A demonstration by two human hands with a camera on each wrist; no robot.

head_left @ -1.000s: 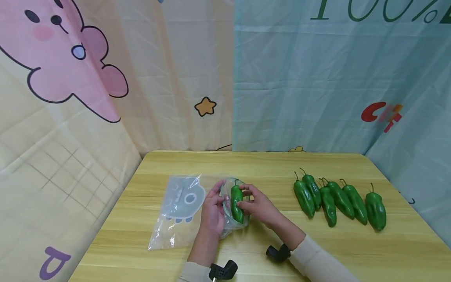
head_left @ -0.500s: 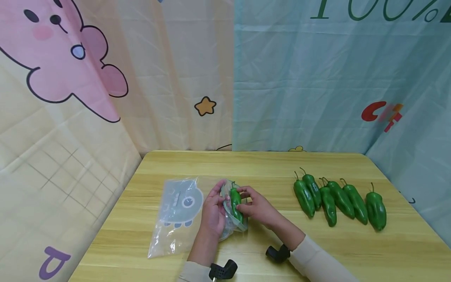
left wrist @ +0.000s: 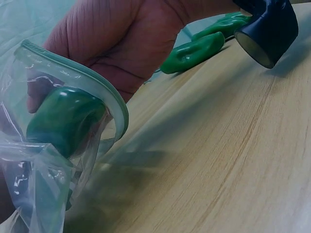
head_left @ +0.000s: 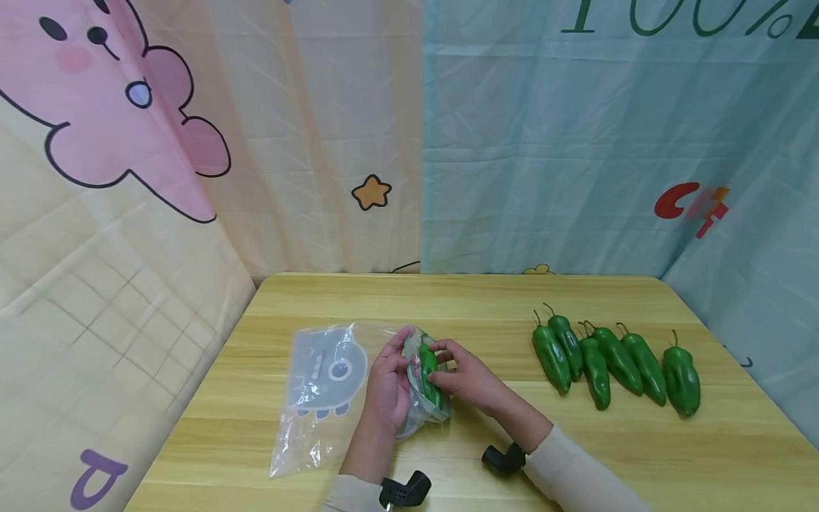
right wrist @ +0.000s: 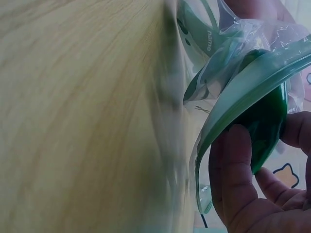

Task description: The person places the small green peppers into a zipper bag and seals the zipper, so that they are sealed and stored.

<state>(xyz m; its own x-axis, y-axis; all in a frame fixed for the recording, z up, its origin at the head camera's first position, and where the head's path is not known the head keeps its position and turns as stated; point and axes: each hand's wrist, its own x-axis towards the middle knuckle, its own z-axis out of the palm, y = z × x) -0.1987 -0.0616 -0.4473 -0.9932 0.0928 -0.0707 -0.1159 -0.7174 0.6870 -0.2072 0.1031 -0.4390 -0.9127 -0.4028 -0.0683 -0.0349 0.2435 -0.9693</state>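
Fingers grip: right hand (head_left: 463, 373), a long green pepper (head_left: 428, 363); left hand (head_left: 387, 387), a clear plastic bag (head_left: 339, 395), maybe to spread it.

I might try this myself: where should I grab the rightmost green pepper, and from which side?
I'd take the rightmost green pepper around its broad body, from above and its right. It lies on the table, right flank free, a neighbouring pepper close on its left; the thin stem looks weaker.
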